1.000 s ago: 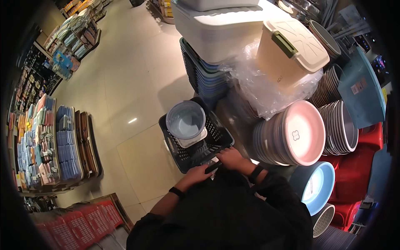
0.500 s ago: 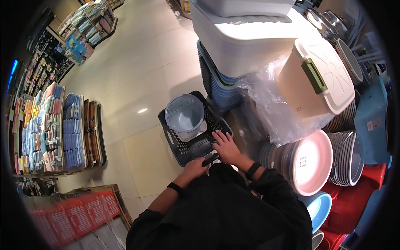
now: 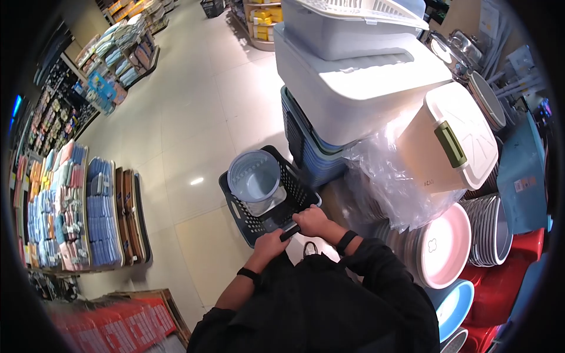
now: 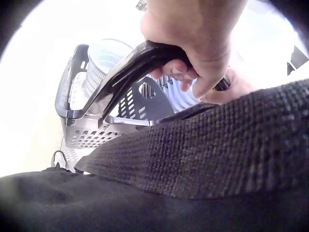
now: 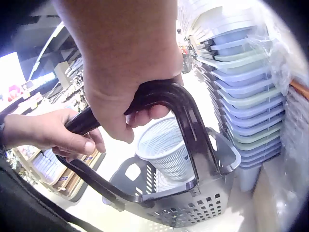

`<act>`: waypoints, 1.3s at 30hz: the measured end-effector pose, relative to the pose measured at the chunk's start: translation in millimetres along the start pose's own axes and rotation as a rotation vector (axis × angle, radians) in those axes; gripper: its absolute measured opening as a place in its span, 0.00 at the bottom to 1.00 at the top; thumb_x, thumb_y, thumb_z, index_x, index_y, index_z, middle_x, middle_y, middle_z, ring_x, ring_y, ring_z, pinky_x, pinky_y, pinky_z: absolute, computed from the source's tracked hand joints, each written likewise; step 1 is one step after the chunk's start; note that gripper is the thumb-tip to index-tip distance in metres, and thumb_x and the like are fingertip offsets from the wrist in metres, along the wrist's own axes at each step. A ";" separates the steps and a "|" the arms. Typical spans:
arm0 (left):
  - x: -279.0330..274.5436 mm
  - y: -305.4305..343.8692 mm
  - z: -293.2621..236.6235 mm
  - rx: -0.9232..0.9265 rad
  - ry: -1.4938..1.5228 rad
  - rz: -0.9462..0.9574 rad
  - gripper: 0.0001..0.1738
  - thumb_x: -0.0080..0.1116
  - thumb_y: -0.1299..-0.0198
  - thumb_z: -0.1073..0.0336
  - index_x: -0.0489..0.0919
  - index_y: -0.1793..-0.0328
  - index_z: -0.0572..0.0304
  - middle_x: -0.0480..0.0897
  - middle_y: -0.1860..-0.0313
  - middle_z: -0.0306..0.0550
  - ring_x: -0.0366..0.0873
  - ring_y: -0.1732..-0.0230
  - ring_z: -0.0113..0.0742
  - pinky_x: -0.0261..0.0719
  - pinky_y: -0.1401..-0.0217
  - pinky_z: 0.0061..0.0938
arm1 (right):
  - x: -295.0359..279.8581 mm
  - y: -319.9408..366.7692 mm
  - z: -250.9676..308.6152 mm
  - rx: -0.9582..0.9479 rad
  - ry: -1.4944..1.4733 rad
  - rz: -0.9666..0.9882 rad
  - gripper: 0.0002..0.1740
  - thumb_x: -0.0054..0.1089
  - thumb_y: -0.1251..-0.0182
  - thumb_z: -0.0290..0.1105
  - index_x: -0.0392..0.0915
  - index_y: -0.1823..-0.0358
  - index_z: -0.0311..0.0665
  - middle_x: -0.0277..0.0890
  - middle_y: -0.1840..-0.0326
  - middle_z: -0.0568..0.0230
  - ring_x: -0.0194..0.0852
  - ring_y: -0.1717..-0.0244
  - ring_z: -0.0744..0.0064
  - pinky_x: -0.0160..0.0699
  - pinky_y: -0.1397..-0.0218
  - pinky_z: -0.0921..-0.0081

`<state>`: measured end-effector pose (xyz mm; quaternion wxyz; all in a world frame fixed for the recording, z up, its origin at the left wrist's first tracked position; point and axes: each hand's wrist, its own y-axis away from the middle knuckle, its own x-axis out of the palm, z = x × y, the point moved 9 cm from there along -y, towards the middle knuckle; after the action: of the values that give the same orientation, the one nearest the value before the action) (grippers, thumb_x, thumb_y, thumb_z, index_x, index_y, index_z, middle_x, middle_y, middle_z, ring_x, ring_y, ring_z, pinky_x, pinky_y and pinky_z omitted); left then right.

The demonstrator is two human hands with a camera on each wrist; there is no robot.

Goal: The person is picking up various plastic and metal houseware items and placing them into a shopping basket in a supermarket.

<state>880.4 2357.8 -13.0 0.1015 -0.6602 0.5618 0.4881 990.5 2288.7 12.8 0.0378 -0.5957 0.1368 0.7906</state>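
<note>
Carrying seems the step in hand: left hand (image 3: 269, 243) and right hand (image 3: 312, 222) grip the handle (image 3: 289, 233) of the basket (image 3: 293, 189), mid-frame, bin (image 3: 254, 176) inside. Moving it calls for keeping level, clear of the stack (image 3: 318, 162).

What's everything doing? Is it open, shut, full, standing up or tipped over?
Dark grey plastic basket with holes: open on top
Black plastic handle: raised
Left hand: wrapped round the handle
Right hand: wrapped round the handle
Round light-blue mesh basket: inside the grey one, looks empty
Cream plastic box: lid on, tilted
Clear plastic wrap: crumpled
Round pink basin: tipped sideways
</note>
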 end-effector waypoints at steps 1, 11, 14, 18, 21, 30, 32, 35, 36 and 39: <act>-4.1 -5.5 3.8 0.009 -0.012 0.020 0.24 0.61 0.45 0.41 0.82 0.52 0.48 0.86 0.65 0.52 0.84 0.60 0.54 0.81 0.56 0.44 | -1.3 -6.0 1.7 0.015 0.011 -0.009 0.07 0.60 0.51 0.37 0.75 0.72 0.43 0.81 0.74 0.60 0.83 0.67 0.57 0.71 0.60 0.60; -63.9 -57.1 24.6 0.201 -0.083 -0.079 0.31 0.67 0.51 0.44 0.79 0.42 0.47 0.83 0.48 0.51 0.80 0.45 0.52 0.78 0.46 0.44 | -9.0 -59.4 -11.2 0.184 0.025 -0.205 0.08 0.60 0.49 0.38 0.75 0.70 0.43 0.77 0.71 0.62 0.79 0.63 0.57 0.72 0.60 0.58; -91.3 -60.6 16.9 0.320 -0.185 -0.360 0.40 0.72 0.54 0.47 0.73 0.33 0.48 0.76 0.35 0.49 0.71 0.34 0.53 0.72 0.37 0.43 | -34.6 -64.9 -8.4 0.173 0.044 -0.322 0.12 0.63 0.52 0.36 0.77 0.65 0.44 0.77 0.64 0.63 0.77 0.57 0.58 0.72 0.55 0.60; -99.5 -83.0 39.8 0.265 -0.071 -0.332 0.48 0.73 0.56 0.50 0.66 0.27 0.51 0.75 0.35 0.51 0.72 0.34 0.52 0.73 0.37 0.42 | -32.3 -92.6 -9.4 0.118 0.037 -0.345 0.12 0.64 0.52 0.37 0.77 0.65 0.43 0.77 0.65 0.63 0.77 0.58 0.59 0.73 0.56 0.62; -92.2 -98.2 51.4 0.071 -0.028 -0.081 0.36 0.68 0.52 0.47 0.75 0.35 0.45 0.84 0.51 0.52 0.83 0.50 0.50 0.81 0.48 0.41 | -30.1 -104.5 -16.5 0.110 0.005 -0.242 0.11 0.64 0.51 0.36 0.77 0.66 0.44 0.77 0.66 0.64 0.77 0.59 0.60 0.72 0.55 0.63; -88.9 -110.1 48.9 -0.011 -0.143 0.026 0.23 0.62 0.49 0.45 0.83 0.49 0.43 0.87 0.63 0.50 0.85 0.58 0.51 0.82 0.54 0.42 | -38.2 -115.1 -28.3 0.015 -0.048 -0.280 0.07 0.62 0.49 0.36 0.76 0.70 0.44 0.77 0.69 0.64 0.78 0.61 0.60 0.71 0.60 0.63; -87.9 -114.5 44.2 -0.011 -0.153 0.046 0.23 0.61 0.48 0.45 0.83 0.50 0.43 0.87 0.63 0.50 0.85 0.58 0.51 0.82 0.54 0.42 | -39.1 -116.5 -34.0 -0.001 -0.051 -0.258 0.08 0.64 0.51 0.36 0.76 0.70 0.45 0.76 0.69 0.65 0.78 0.60 0.60 0.72 0.59 0.63; -89.3 -124.3 40.2 -0.020 -0.127 0.051 0.21 0.61 0.47 0.44 0.84 0.52 0.44 0.87 0.63 0.50 0.85 0.58 0.51 0.82 0.54 0.43 | -47.4 -121.6 -42.9 -0.009 -0.064 -0.245 0.08 0.64 0.52 0.36 0.76 0.71 0.45 0.77 0.69 0.65 0.78 0.61 0.60 0.72 0.59 0.63; -91.1 -128.4 41.4 -0.024 -0.121 0.060 0.22 0.61 0.46 0.43 0.84 0.52 0.45 0.86 0.63 0.50 0.85 0.58 0.51 0.82 0.54 0.43 | -49.3 -126.0 -45.0 -0.006 -0.065 -0.241 0.08 0.64 0.52 0.36 0.76 0.71 0.45 0.77 0.69 0.65 0.78 0.61 0.60 0.72 0.59 0.63; -103.0 -137.6 50.4 -0.029 -0.090 0.059 0.22 0.61 0.46 0.42 0.84 0.53 0.46 0.86 0.62 0.51 0.84 0.57 0.52 0.81 0.54 0.43 | -56.8 -146.2 -45.1 -0.018 -0.049 -0.251 0.08 0.64 0.51 0.37 0.76 0.71 0.45 0.77 0.69 0.65 0.79 0.61 0.60 0.74 0.59 0.63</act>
<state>980.4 2506.3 -17.3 0.1024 -0.6222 0.5687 0.5282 1081.4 2423.1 30.5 0.1343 -0.5891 0.0529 0.7951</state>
